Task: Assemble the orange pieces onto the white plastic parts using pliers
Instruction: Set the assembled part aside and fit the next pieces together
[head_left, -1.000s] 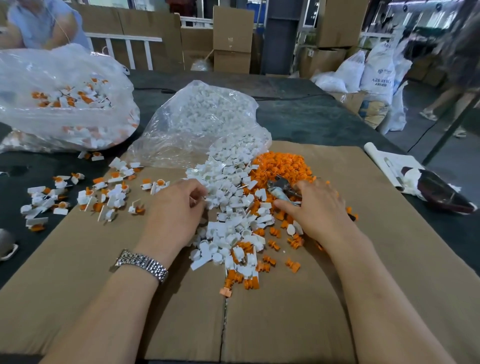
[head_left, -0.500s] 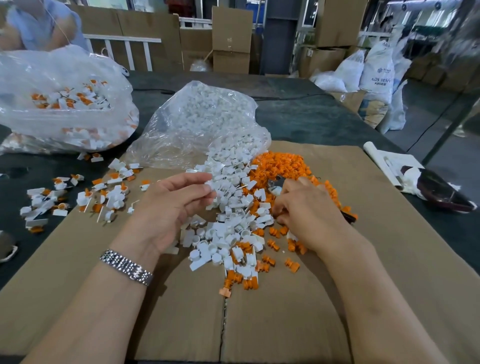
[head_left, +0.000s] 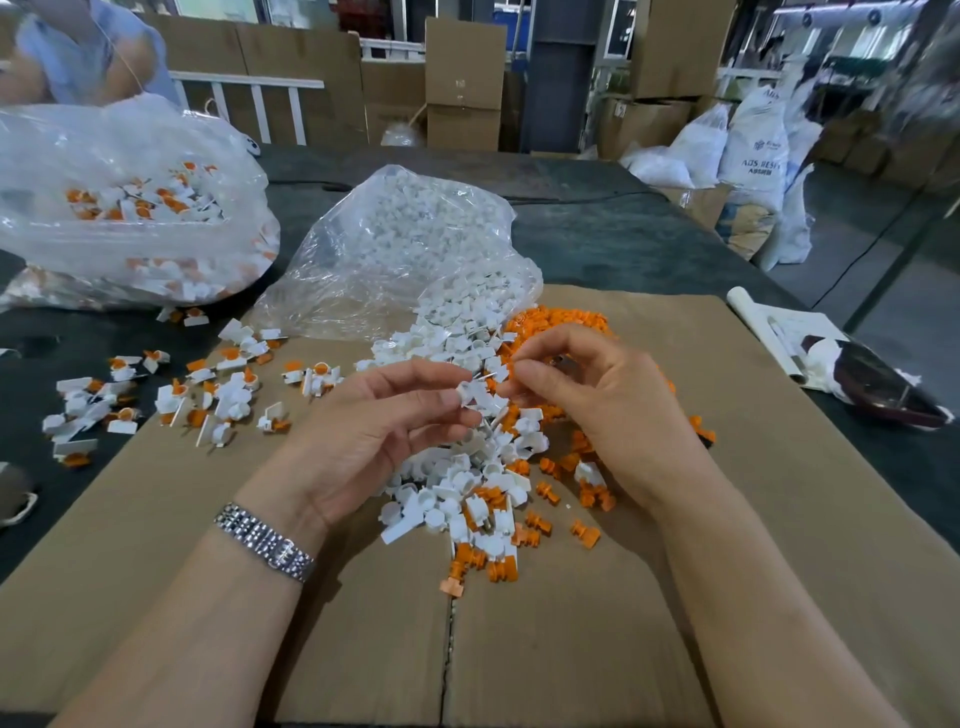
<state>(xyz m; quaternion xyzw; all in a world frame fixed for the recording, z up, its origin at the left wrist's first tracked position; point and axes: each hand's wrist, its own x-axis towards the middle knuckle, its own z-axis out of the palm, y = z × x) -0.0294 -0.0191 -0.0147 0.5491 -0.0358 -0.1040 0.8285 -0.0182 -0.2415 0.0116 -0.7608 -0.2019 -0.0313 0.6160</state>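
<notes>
Left hand pinches one white part. Right hand fingers curl, grip contents unclear. Two bags on table.

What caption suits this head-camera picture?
Left hand pinches a white plastic part above heaped orange pieces.

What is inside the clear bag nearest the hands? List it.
The clear bag holds small white plastic parts, spilling from its open mouth onto the cardboard. No orange pieces show inside it. Crinkled plastic and glare hide whatever lies deeper in the heap.
</notes>
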